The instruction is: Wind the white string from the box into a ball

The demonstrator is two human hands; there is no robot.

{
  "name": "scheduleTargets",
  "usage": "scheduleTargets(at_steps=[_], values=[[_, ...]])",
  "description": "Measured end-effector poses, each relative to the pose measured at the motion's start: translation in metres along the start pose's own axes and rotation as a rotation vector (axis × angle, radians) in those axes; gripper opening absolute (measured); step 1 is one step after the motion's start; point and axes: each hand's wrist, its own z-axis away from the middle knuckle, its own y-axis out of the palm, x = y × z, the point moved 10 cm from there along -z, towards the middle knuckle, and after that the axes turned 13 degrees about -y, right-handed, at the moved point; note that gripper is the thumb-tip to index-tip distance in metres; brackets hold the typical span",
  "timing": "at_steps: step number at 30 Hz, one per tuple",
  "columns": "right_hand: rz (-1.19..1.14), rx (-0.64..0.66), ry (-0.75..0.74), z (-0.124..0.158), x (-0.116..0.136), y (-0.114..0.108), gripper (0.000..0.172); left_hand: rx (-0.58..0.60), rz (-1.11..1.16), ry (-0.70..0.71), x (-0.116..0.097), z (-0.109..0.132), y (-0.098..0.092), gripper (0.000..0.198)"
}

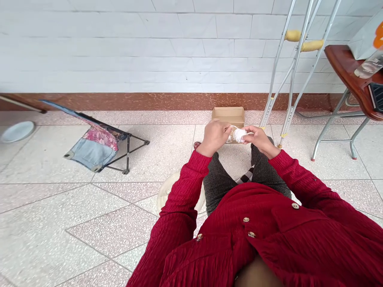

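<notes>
We are holding a small white fluffy bundle of what looks like thread (239,135) between both hands, just in front of the open brown cardboard box (229,115) on the floor. Our left hand (214,137) is curling shut and pinching a strand that runs from the bundle. Our right hand (259,139) is gripping the bundle at the fingertips. We judge that a taut strand and light fingertip pressure are serving best here. Two aluminium crutches (291,79) are leaning right of the box.
</notes>
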Motion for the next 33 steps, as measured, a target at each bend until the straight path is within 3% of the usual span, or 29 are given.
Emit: scheduleTargets(at_steps=[3, 7, 12, 16, 19, 22, 24, 27, 30, 33], values=[[-0.041, -0.137, -0.082, -0.01, 0.007, -0.007, 0.041, 0.074, 0.116, -0.022, -0.008, 0.017, 0.011, 0.035], [-0.085, -0.212, -0.213, -0.02, 0.031, -0.005, 0.043, 0.181, 0.346, -0.107, -0.004, 0.038, 0.038, 0.039], [-0.136, -0.109, -0.234, -0.01, 0.053, 0.012, 0.041, 0.247, 0.479, -0.235, 0.026, 0.042, 0.066, 0.041], [-0.146, 0.074, -0.139, 0.013, 0.048, 0.029, 0.039, 0.237, 0.456, -0.239, 0.041, 0.023, 0.06, 0.035], [-0.142, 0.241, -0.022, 0.028, 0.034, 0.04, 0.04, 0.284, 0.37, -0.108, 0.031, 0.004, 0.048, 0.032], [-0.034, 0.327, 0.055, 0.029, 0.017, 0.04, 0.035, 0.216, 0.177, 0.005, 0.015, -0.012, 0.026, 0.032], [0.105, 0.245, 0.046, 0.017, 0.008, 0.025, 0.034, 0.142, 0.074, 0.055, 0.002, -0.015, 0.011, 0.033], [0.22, -0.05, 0.0, -0.007, -0.001, -0.008, 0.037, 0.079, 0.044, 0.051, -0.013, -0.008, 0.0, 0.031], [0.112, -0.251, -0.075, -0.023, 0.002, -0.023, 0.042, 0.121, 0.119, 0.005, -0.019, 0.011, 0.008, 0.032], [-0.038, -0.296, -0.159, -0.028, 0.022, -0.02, 0.041, 0.213, 0.269, -0.066, -0.014, 0.03, 0.027, 0.039]])
